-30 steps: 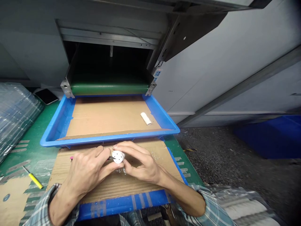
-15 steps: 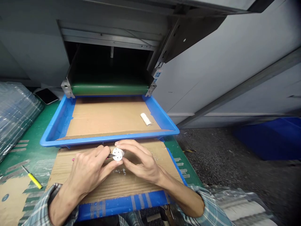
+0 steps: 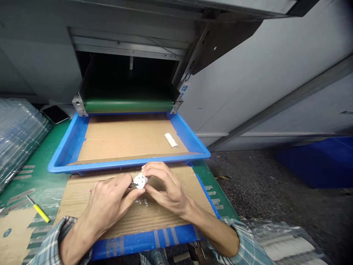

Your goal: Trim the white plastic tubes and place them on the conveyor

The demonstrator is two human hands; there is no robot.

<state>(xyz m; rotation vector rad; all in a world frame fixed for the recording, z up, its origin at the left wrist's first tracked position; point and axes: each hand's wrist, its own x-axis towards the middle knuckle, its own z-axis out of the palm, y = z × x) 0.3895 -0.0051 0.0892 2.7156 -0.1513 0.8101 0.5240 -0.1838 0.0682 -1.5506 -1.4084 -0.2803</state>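
My right hand (image 3: 165,189) pinches a white cylindrical plastic piece (image 3: 140,181) whose round end face, dotted with small dark holes, is turned toward me. Closed around a slim tool (image 3: 134,184) with a dark metal tip, my left hand (image 3: 109,198) presses that tip against the end face. A pink end of the tool sticks out behind the left hand; the rest is hidden in the fingers. The left thumb reaches the lower edge of the white piece. Below both hands, small clear scraps (image 3: 145,202) lie on a cardboard sheet (image 3: 135,219).
A blue tray (image 3: 127,161) lined with cardboard holds one white tube (image 3: 171,140). Behind it is a green conveyor belt (image 3: 129,105). On the left are a yellow-handled screwdriver (image 3: 41,212), a phone (image 3: 55,114) and stacked clear plastic packs (image 3: 20,136).
Both hands have shifted slightly to the right. The white piece has turned a little, so its end face sits at a different angle against the tool tip.
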